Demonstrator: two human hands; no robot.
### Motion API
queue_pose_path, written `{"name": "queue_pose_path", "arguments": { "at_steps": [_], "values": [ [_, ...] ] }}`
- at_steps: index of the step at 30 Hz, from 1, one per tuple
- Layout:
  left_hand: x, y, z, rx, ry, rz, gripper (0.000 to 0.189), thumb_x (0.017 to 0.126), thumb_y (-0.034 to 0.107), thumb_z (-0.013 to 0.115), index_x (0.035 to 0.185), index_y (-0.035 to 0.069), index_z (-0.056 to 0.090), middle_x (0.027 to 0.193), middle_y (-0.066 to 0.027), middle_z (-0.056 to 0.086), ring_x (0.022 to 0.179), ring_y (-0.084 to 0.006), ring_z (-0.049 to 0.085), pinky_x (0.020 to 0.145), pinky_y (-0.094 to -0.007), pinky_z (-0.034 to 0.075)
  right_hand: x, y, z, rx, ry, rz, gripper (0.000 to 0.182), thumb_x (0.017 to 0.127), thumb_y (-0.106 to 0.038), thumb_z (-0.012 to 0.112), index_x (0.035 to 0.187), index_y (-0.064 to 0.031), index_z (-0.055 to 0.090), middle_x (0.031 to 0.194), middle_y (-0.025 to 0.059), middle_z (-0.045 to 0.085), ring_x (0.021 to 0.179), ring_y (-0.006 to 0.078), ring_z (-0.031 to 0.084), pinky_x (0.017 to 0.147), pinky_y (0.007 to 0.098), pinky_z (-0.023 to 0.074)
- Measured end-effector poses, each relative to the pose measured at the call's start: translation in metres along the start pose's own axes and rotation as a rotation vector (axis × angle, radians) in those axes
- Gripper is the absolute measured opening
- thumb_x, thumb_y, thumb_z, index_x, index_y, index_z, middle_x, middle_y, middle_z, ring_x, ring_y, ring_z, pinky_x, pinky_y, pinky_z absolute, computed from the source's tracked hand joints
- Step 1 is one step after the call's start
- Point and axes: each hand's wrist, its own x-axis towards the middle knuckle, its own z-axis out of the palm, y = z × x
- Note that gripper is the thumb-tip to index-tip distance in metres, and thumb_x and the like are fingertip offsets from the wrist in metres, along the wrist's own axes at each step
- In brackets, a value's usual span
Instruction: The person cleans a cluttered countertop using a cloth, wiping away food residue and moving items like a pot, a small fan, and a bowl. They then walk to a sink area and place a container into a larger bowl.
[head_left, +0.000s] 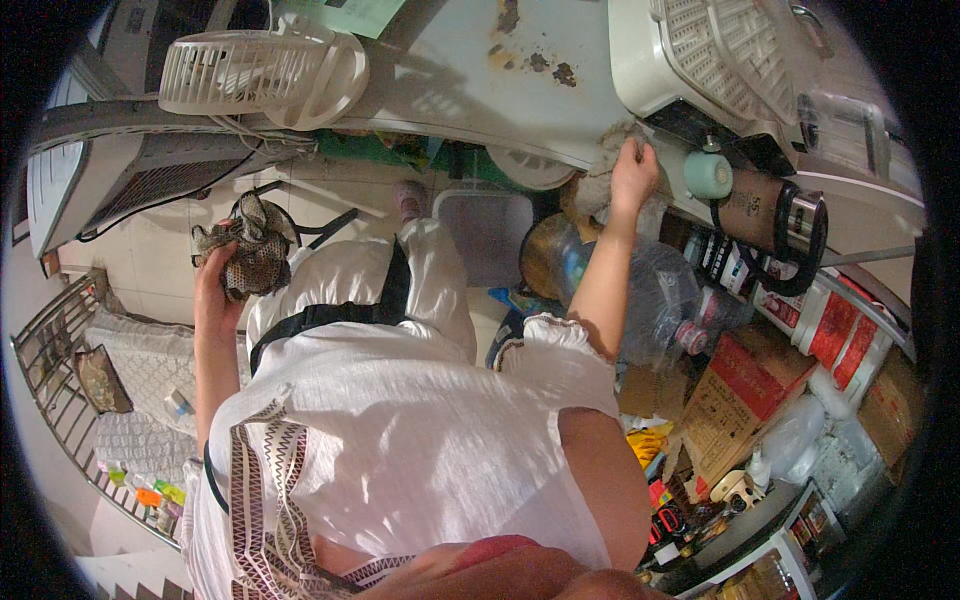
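My left hand (217, 274) is closed around a bunched piece of dark, patterned mesh fabric (259, 259), held in the air at the left. My right hand (636, 178) grips a crumpled grey rag (611, 161) at the front edge of a white worktop (450, 97). Part of the rag touches that edge and part hangs below it. Rusty, flaked patches (536, 62) mark the worktop. Just right of my right hand stand a white countertop appliance (705, 60) with a slotted top and a mint-green round-topped object (707, 176).
A white fan (247, 71) stands at the worktop's left. At the right are a kettle (761, 214) with a black handle, a large clear plastic bottle (652, 292) and a cardboard box (739, 397). A grey stool-like seat (484, 236) is below the worktop; a metal-railed bed (142, 352) lies left.
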Motion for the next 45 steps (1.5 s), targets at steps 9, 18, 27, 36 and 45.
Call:
{"name": "queue_pose_path", "arguments": {
  "at_steps": [9, 18, 27, 36, 45],
  "values": [
    [0.001, -0.011, -0.011, -0.027, 0.02, -0.004, 0.033, 0.082, 0.008, 0.044, 0.115, 0.006, 0.046, 0.104, -0.0131, 0.054, 0.092, -0.0238, 0.056, 0.078, -0.0368, 0.048, -0.033, -0.064, 0.033, -0.104, -0.1, -0.122, 0.038, 0.077, -0.031, 0.053, 0.1, -0.0012, 0.057, 0.098, 0.0224, 0.057, 0.093, 0.0373, 0.054, 0.079, 0.0421, 0.042],
    [0.01, -0.003, -0.003, 0.007, 0.016, -0.009, 0.031, 0.082, 0.008, 0.045, 0.113, 0.004, 0.047, 0.103, -0.0116, 0.055, 0.091, -0.0222, 0.056, 0.076, -0.035, 0.048, -0.115, -0.131, 0.118, 0.129, -0.076, -0.758, 0.026, 0.072, -0.02, 0.06, 0.093, -0.0065, 0.054, 0.083, 0.0145, 0.052, 0.078, 0.0313, 0.054, 0.062, 0.042, 0.0433],
    [0.016, 0.0, -0.018, 0.002, -0.005, -0.007, 0.026, 0.081, 0.012, 0.05, 0.106, 0.002, 0.051, 0.097, -0.0089, 0.057, 0.086, -0.0206, 0.057, 0.074, -0.0344, 0.049, -0.069, -0.036, 0.031, 0.748, -0.026, -0.202, 0.016, 0.079, -0.013, 0.055, 0.068, -0.0016, 0.05, 0.062, -0.0006, 0.048, 0.059, 0.0085, 0.041, 0.053, 0.0262, 0.0354],
    [0.023, -0.001, -0.009, 0.043, -0.076, 0.002, 0.032, 0.08, 0.014, 0.052, 0.111, 0.005, 0.049, 0.1, -0.0082, 0.056, 0.088, -0.0208, 0.056, 0.078, -0.0348, 0.047, 0.015, 0.113, -0.079, 0.128, 0.505, 0.122, 0.033, 0.079, -0.025, 0.054, 0.099, 0.0022, 0.055, 0.096, 0.0188, 0.059, 0.086, 0.032, 0.055, 0.077, 0.0365, 0.0425],
    [0.016, 0.002, -0.01, 0.012, -0.044, 0.017, 0.031, 0.082, 0.013, 0.05, 0.111, 0.005, 0.048, 0.099, -0.0074, 0.057, 0.09, -0.0209, 0.056, 0.078, -0.0356, 0.047, 0.026, 0.022, 0.005, -0.363, 0.283, -0.04, 0.046, 0.081, -0.034, 0.044, 0.11, 0.0009, 0.05, 0.119, 0.0207, 0.045, 0.109, 0.0351, 0.042, 0.092, 0.0401, 0.0344]
  ]
}}
